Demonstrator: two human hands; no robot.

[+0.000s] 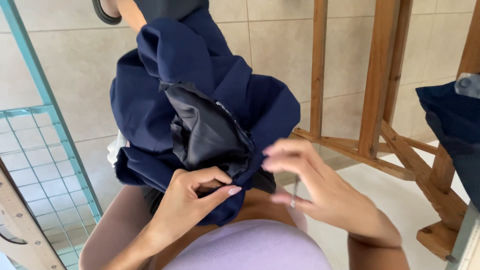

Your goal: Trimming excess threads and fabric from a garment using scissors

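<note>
Navy-blue fabric garment (165,100), bunched into loose folds with a dark grey, slightly shiny lining (207,135) turned outward at its middle, rests on the person's lap above the lilac knitted top (250,247), filling the centre of the view. The left hand (192,197) is closed on the lower edge of the cloth, thumb and forefinger pinching a fold, the other fingers curled beneath it. The right hand (315,187) hovers just beside the garment's right edge, fingers spread and half open; whether the fingertips touch the cloth cannot be told, since they are blurred. A thin silvery object (295,192), perhaps a needle or pin, shows below those fingers, too small to identify. To the left stands a turquoise metal wire-grid rack (45,150), and at the lower left corner a pale wooden ruler (22,220) lies at a slant. To the right, brown wooden frame legs and braces (380,100) rise from the beige tiled floor (80,65). Another piece of dark blue cloth (452,125) hangs at the right edge, well apart from both hands.
</note>
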